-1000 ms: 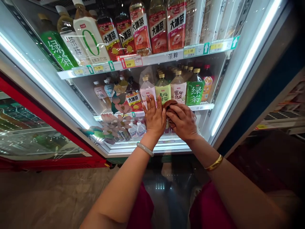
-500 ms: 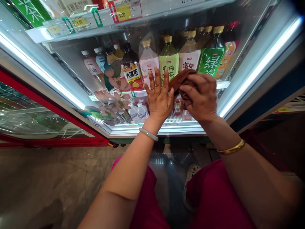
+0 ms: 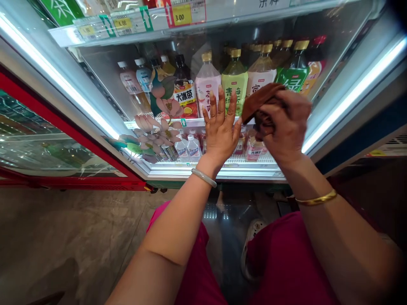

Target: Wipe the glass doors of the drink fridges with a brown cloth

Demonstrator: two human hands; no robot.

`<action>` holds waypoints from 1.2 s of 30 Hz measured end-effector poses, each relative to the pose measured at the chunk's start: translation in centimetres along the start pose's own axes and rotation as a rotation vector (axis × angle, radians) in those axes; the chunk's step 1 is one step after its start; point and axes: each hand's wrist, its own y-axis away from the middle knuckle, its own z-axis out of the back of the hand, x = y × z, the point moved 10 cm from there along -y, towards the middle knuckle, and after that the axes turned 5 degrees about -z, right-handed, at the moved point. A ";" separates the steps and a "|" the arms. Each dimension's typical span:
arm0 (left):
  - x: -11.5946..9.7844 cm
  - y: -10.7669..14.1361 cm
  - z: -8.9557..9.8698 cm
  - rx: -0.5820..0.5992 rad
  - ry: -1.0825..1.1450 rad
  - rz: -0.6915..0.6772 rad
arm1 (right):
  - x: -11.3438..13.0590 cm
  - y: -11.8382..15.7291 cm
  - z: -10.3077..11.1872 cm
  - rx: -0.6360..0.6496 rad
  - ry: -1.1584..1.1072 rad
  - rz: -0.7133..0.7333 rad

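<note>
My left hand (image 3: 221, 133) lies flat with fingers spread against the glass door (image 3: 104, 80) of a lit drinks fridge. To its right, my right hand (image 3: 286, 123) is closed round a bunched brown cloth (image 3: 262, 99), whose loose fold sticks out toward the left hand. Whether the cloth touches the glass I cannot tell. Behind the pane stand a pink bottle (image 3: 208, 82), a yellow-green bottle (image 3: 235, 80) and a green-labelled bottle (image 3: 294, 74). A pink flower decoration (image 3: 162, 129) shows on the glass left of my left hand.
Price tags (image 3: 182, 17) line the upper shelf edge. Small bottles (image 3: 192, 146) stand on the lower shelf. A red-framed fridge (image 3: 79, 146) adjoins on the left. My knees in magenta trousers (image 3: 286, 254) are above the tiled floor (image 3: 79, 237).
My right hand has moved right with the brown cloth, away from the left hand. The left hand stays spread on the glass. The view has shifted slightly.
</note>
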 end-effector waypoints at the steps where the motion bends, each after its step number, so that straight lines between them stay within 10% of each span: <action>1: 0.0 0.1 0.0 0.003 0.000 0.003 | -1.3 -0.2 1.4 -0.090 0.042 -0.019; 6: -0.3 0.3 -0.1 0.005 -0.038 -0.021 | -5.2 0.0 4.7 -0.337 0.202 -0.120; 14: -1.0 0.4 0.0 -0.051 -0.067 -0.024 | 1.6 1.5 -0.8 -0.031 0.162 0.112; 21: -3.3 0.2 -0.6 0.020 -0.082 -0.157 | -6.4 0.6 4.4 -0.360 0.243 -0.166; 29: -3.6 -0.3 -1.0 0.004 -0.046 -0.132 | 1.2 0.9 -0.3 -0.014 0.133 0.058; 36: -3.6 -0.2 -0.7 0.001 -0.035 -0.140 | -10.0 0.5 5.4 -0.309 0.234 -0.305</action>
